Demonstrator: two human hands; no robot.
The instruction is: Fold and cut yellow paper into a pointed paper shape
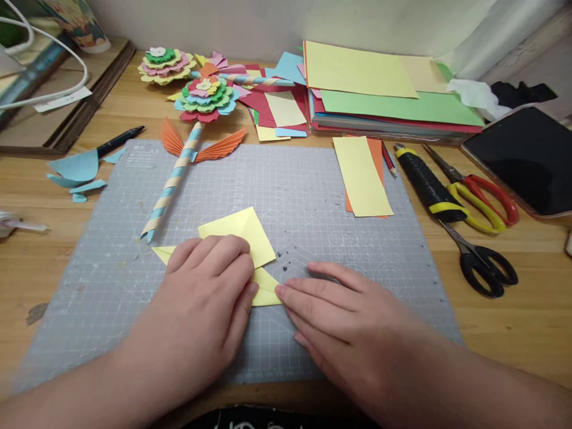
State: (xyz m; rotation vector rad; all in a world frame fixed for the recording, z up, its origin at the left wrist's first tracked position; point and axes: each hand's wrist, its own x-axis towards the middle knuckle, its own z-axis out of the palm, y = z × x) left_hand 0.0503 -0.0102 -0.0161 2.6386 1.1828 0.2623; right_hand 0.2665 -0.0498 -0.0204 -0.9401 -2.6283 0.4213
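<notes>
A folded sheet of yellow paper [250,235] lies on the grey cutting mat [304,185], with creased flaps and pointed corners at left and right. My left hand [210,292] is bent over its middle, fingers curled and thumb pressed against the lower edge; it hides much of the paper. On the right, my right hand [339,310] rests flat with fingers stretched out, one fingertip touching the paper's right corner. Just beyond the left hand lies a paper flower [205,98] with a striped blue and cream stem [167,187] and orange pleated leaves [221,146].
Yellow and orange paper strips [363,176] lie on the mat's upper right. Beside it are a black and yellow cutter [429,182], red and yellow scissors [485,196], black scissors [482,265] and a tablet [527,158]. Paper stacks [361,68] stand behind; blue scraps [75,167] lie left.
</notes>
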